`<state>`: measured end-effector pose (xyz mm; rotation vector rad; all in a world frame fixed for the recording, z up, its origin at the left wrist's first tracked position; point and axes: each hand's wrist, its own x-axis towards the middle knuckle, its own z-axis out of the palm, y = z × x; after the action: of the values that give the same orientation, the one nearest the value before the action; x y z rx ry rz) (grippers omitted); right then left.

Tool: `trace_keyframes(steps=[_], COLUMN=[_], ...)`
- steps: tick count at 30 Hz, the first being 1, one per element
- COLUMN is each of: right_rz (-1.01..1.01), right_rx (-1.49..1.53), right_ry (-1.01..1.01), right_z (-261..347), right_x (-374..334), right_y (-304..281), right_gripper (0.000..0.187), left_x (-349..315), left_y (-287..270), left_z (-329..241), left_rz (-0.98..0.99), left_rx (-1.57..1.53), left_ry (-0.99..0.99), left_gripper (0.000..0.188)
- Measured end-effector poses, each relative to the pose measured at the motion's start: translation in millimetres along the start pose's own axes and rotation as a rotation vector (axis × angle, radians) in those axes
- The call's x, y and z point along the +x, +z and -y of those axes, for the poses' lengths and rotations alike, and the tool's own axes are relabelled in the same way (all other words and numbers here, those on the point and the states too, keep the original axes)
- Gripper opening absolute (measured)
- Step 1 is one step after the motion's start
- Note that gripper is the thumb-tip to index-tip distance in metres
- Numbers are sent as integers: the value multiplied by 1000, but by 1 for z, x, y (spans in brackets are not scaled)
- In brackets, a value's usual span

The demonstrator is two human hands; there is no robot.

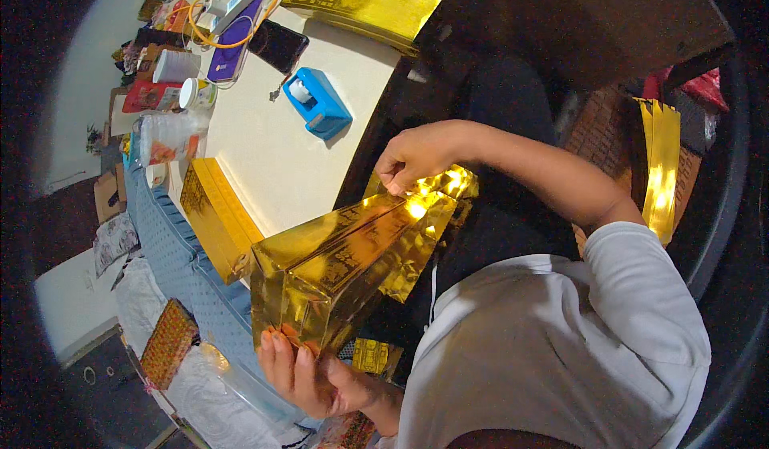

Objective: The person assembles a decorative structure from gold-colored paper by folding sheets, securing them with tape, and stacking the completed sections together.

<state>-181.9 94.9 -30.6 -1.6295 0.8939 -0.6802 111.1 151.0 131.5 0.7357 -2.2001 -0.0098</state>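
A long gold foil paper box (344,257) with folded, creased sides and a printed panel slants across the front of my body. My left hand (308,377) supports its wide near-left end from below, fingers curled against the foil. At the other end, my right hand (420,157) is closed, its fingertips pinching the crumpled foil edge. Loose foil flaps hang out around that end. Part of the right fingers' grip is hidden behind the hand.
On the white table (272,161) are a blue tape dispenser (316,103), a black phone (278,46), a stack of gold sheets (368,0) and a yellow-gold block (216,213). Plastic containers (168,132) line its far side. Folded gold strips (661,169) stand at the right.
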Motion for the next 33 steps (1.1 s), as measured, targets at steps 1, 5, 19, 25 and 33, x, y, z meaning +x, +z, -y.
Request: trace_keyframes(steps=[1,5,19,25,33], right_rz=[-14,-74,-41,20,-97], right_rx=[-46,-175,-717,-813,-681], right_ry=[4,118,398,380,346], right_z=[-1,10,56,61,40], right_x=[1,0,5,10,0], right_y=[0,2,15,15,16], right_gripper=[24,24,23,25,25], left_x=[1,4,7,11,14], left_y=[1,3,1,7,7], left_z=[-1,-1,-6,-12,-11], left_rz=[0,4,10,-64,-34], left_rx=[-4,-11,12,52,42], left_ry=[3,8,-24,-54,-35], left_gripper=[30,29,22,13,15])
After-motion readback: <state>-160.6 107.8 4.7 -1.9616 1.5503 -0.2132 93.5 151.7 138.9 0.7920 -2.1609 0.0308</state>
